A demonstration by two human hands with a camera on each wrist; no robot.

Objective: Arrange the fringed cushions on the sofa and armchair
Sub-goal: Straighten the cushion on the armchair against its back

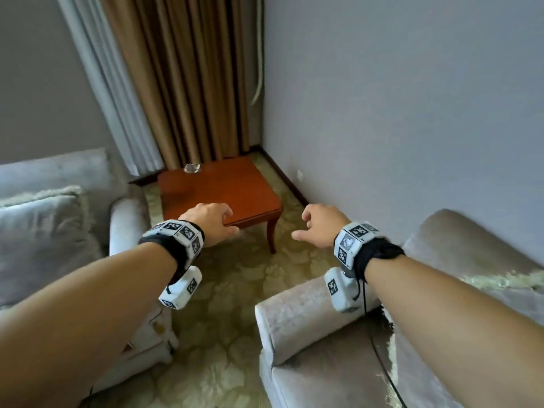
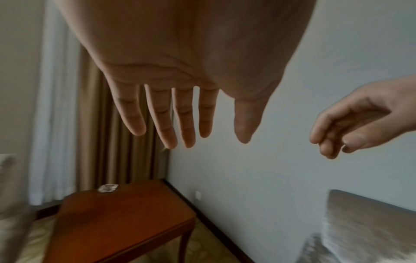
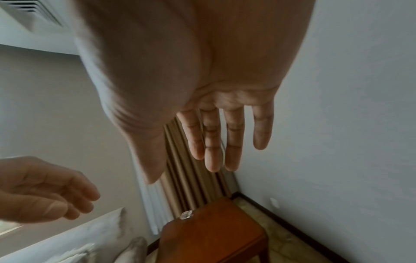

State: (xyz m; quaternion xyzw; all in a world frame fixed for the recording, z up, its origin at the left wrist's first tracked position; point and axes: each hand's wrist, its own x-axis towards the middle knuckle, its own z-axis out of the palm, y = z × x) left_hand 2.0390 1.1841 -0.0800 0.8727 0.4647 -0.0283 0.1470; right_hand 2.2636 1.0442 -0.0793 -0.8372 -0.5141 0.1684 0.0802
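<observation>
A grey cushion with a cream fringe (image 1: 41,240) leans upright on the grey sofa (image 1: 126,219) at the left. On the right stands the grey armchair (image 1: 294,319). A second fringed cushion (image 1: 421,387) lies in it, mostly hidden under my right forearm. My left hand (image 1: 228,222) (image 2: 202,131) hovers over the carpet with straight fingers and holds nothing. My right hand (image 1: 303,226) (image 3: 193,153) is level with it, a short gap apart, and is also relaxed and empty. Neither hand touches a cushion.
A low wooden side table (image 1: 220,189) fills the corner ahead, with a small clear glass object (image 1: 192,168) at its far edge. Brown and white curtains (image 1: 182,78) hang behind it. A bare wall runs along the right. Patterned carpet (image 1: 235,290) lies between sofa and armchair.
</observation>
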